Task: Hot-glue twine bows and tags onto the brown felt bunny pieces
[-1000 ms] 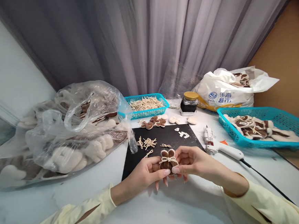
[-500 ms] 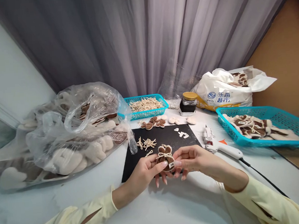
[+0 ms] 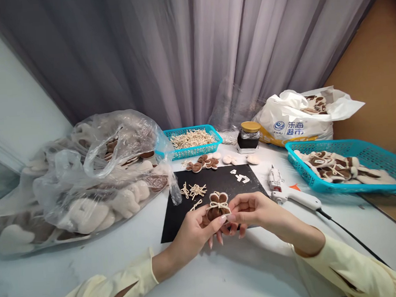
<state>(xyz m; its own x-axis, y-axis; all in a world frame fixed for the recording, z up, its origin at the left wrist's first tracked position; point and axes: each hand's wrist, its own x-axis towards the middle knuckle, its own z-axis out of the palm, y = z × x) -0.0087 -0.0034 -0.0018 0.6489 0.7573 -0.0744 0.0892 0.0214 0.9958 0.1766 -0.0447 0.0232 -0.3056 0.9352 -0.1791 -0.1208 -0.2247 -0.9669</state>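
L hand (image 3: 199, 226), R hand (image 3: 258, 211) — pinching 1 bow-tied plush (image 3: 219, 206), by blk mat (image 3: 217, 179)'s near edge, 1 glue gun (image 3: 303, 199) — off R edge, 2 teal baskets (image 3: 373, 155)

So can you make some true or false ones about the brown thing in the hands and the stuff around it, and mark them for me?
1. The left hand and right hand both touch the brown piece. True.
2. Cream bows lie on the black mat. True.
3. The glue gun lies on the mat. False: it lies on the table, beside the mat.
4. The jar has a green lid. False: its lid is yellow.
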